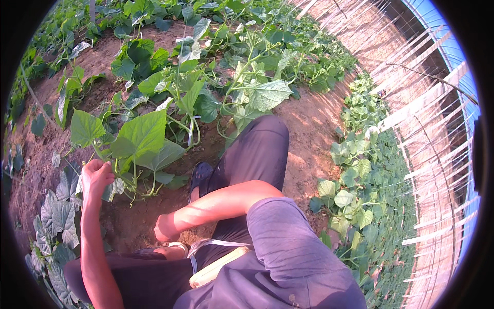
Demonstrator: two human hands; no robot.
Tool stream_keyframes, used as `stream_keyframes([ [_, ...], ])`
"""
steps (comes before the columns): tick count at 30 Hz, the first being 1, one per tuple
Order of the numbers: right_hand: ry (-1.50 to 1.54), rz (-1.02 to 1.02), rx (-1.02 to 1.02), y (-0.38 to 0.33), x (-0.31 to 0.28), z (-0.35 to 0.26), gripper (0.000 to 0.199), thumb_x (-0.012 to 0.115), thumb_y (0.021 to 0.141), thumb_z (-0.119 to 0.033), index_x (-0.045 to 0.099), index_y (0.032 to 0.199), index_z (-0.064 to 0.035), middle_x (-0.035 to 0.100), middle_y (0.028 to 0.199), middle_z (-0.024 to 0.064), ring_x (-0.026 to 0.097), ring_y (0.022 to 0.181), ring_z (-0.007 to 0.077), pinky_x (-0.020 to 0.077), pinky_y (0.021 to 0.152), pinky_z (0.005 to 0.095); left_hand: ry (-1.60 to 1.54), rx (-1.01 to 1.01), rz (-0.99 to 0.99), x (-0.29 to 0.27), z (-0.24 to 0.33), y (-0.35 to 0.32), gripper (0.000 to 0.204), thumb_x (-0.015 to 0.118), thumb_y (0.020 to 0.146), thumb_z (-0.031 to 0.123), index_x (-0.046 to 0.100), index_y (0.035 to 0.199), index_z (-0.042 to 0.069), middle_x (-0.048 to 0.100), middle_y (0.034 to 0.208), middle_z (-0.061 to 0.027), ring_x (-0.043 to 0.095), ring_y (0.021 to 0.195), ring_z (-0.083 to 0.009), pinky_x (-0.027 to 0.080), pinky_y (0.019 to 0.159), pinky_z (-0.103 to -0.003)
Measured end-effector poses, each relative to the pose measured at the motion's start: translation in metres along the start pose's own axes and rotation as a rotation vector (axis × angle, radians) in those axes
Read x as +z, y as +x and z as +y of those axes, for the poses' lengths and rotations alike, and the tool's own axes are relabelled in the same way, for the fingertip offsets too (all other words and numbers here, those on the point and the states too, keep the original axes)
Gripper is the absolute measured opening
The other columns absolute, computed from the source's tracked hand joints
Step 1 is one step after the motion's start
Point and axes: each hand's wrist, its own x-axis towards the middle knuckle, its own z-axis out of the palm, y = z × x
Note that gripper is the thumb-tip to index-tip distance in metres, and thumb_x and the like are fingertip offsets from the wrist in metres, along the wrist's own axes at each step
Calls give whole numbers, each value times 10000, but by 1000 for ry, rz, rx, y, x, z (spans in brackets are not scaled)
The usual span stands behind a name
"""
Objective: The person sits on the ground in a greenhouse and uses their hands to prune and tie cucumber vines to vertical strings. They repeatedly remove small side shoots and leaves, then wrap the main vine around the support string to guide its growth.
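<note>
The left hand [98, 176], left of centre in the frame, has its grip drawn together, thumb and fingers meeting at the stem of a leafy green vine [140, 138]; whether anything sits between them cannot be told. Its forearm rises nearly upright from the lower left. The right hand [165, 228], below centre, hangs knuckles-out over brown soil [126, 219], its fingers and grip hidden, its arm reaching leftward across the raised leg [252, 154]. The vine's broad leaves spread above and right of the left grip.
</note>
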Motion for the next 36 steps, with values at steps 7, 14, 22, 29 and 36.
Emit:
stream_keyframes([
  [7, -30, 162, 125, -11, 16, 5, 215, 801, 783, -172, 848, 992, -166, 829, 1054, 53, 796, 1022, 265, 632, 808, 433, -28, -52, 75, -9, -6, -14, 233, 736, 1017, 204, 704, 966, -21, 731, 848, -74, 706, 715, -131, 602, 668, -280],
  [14, 415, 267, 233, -42, 25, 38, 291, 721, 841, -239, 780, 1084, -89, 783, 1147, 177, 753, 1113, 378, 614, 900, 512, -153, -104, 170, -16, -2, -26, 219, 776, 1013, 220, 704, 992, 14, 737, 911, -65, 734, 791, -144, 629, 750, -281],
  [22, 1661, 760, 533, -19, 92, 129, 147, 709, 961, -170, 760, 1061, -75, 768, 901, 86, 736, 744, 204, 601, 673, 359, -160, -133, 241, -8, 3, -29, 233, 799, 996, 207, 719, 1004, -12, 757, 897, -81, 729, 763, -135, 630, 716, -274],
  [29, 1985, 865, 636, -5, 60, 102, 147, 708, 1000, -133, 715, 1136, -77, 763, 931, 47, 738, 776, 150, 593, 658, 289, -208, -114, 260, -14, -2, -23, 235, 789, 960, 175, 722, 1015, -44, 768, 890, -115, 746, 761, -145, 625, 707, -275],
  [36, 1978, 975, 632, 20, 62, 97, 161, 702, 1063, -206, 722, 1094, -49, 763, 949, 54, 713, 765, 121, 583, 650, 265, -155, -102, 249, -17, -4, -28, 232, 782, 943, 173, 738, 996, -48, 773, 887, -112, 757, 769, -144, 635, 732, -281],
])
